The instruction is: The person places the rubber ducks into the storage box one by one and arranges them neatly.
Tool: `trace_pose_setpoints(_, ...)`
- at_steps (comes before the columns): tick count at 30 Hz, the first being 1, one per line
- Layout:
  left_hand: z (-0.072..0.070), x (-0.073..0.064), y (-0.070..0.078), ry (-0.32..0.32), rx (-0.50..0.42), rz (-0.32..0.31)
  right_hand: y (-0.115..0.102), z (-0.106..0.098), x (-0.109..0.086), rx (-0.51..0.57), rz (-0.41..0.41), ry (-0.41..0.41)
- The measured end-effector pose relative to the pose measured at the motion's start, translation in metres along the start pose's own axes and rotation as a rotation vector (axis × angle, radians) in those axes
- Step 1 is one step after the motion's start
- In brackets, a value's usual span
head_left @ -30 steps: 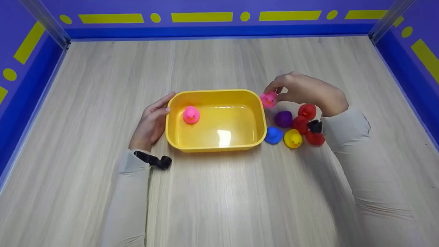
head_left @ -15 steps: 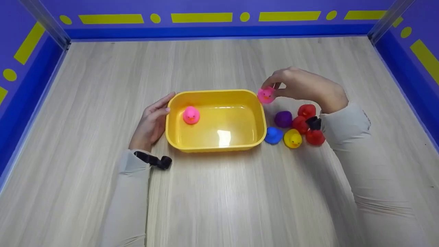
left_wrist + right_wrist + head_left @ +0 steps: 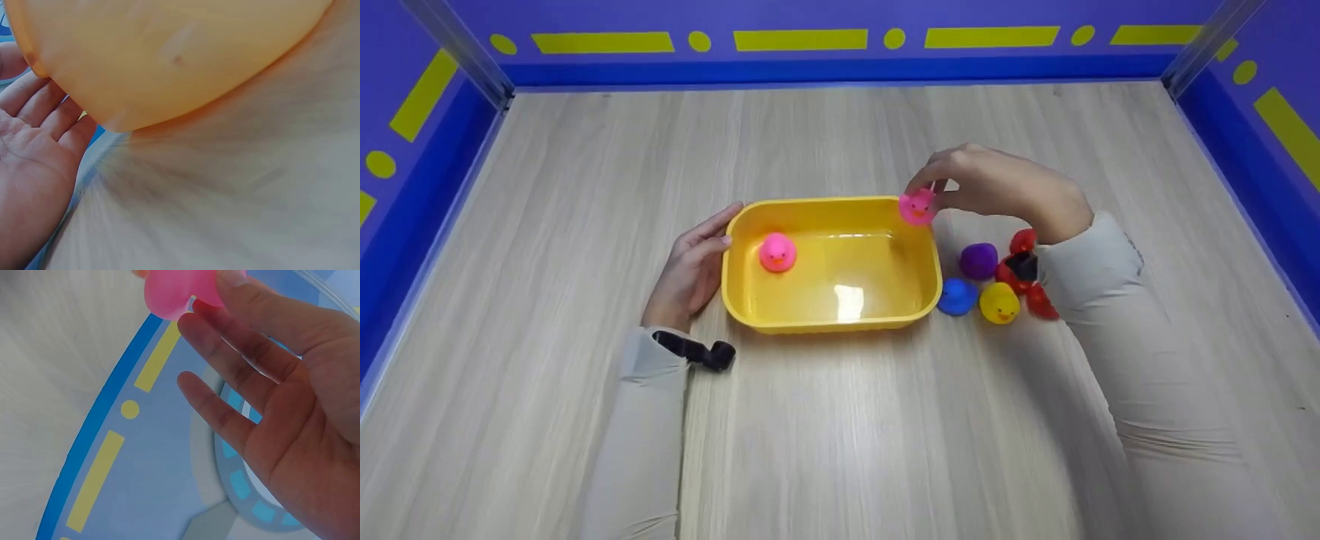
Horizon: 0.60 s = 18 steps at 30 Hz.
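One pink duck (image 3: 918,208), pinched by the right hand (image 3: 994,184), shows over the back-right corner of the yellow tub (image 3: 825,281); the left hand (image 3: 690,262) (fingers uncurled) rests against its left end.

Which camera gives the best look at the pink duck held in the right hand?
The head view: the held pink duck shows its eyes and beak there. The right wrist view cuts it off at the top edge, with no face visible; the left wrist view doesn't show it.
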<state>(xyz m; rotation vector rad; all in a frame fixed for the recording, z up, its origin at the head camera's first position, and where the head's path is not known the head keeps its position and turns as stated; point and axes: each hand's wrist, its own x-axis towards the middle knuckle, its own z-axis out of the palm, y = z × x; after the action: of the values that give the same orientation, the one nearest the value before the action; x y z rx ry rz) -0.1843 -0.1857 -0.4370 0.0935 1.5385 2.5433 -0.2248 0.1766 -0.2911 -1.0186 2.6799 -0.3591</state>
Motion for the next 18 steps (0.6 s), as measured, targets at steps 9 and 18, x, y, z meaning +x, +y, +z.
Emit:
trace_pose_setpoints(9,0.002,-0.001,0.0,-0.007,-0.006,0.002,-0.017,0.003,0.019,0.024,0.003,-0.059)
trace_pose_setpoints(18,0.001,0.0,-0.001,-0.003,-0.006,0.015,-0.026,0.01,0.037,0.037,-0.024,-0.084)
